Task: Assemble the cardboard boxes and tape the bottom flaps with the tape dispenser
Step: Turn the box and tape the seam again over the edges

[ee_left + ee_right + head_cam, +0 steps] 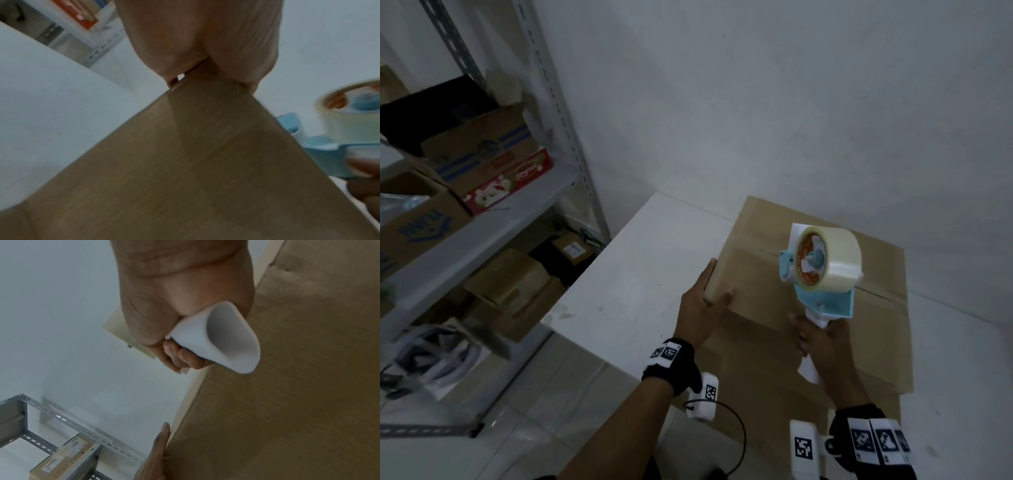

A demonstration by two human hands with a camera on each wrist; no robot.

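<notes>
A brown cardboard box (756,240) stands on the white table (640,267), its flaps folded shut on top with a seam running across. My left hand (709,291) grips the box's near-left corner, thumb on top and fingers along the side; the left wrist view shows that hand (201,40) straddling the corner of the box (205,178). My right hand (822,339) holds the white handle (222,337) of the blue tape dispenser (825,301). Its clear tape roll (832,257) is raised above the box top, near the seam.
A grey metal shelf rack (482,219) stands to the left of the table, loaded with cardboard boxes and a red carton (510,185). A white wall runs close behind the table. Light floor tiles (534,411) lie between the rack and the table.
</notes>
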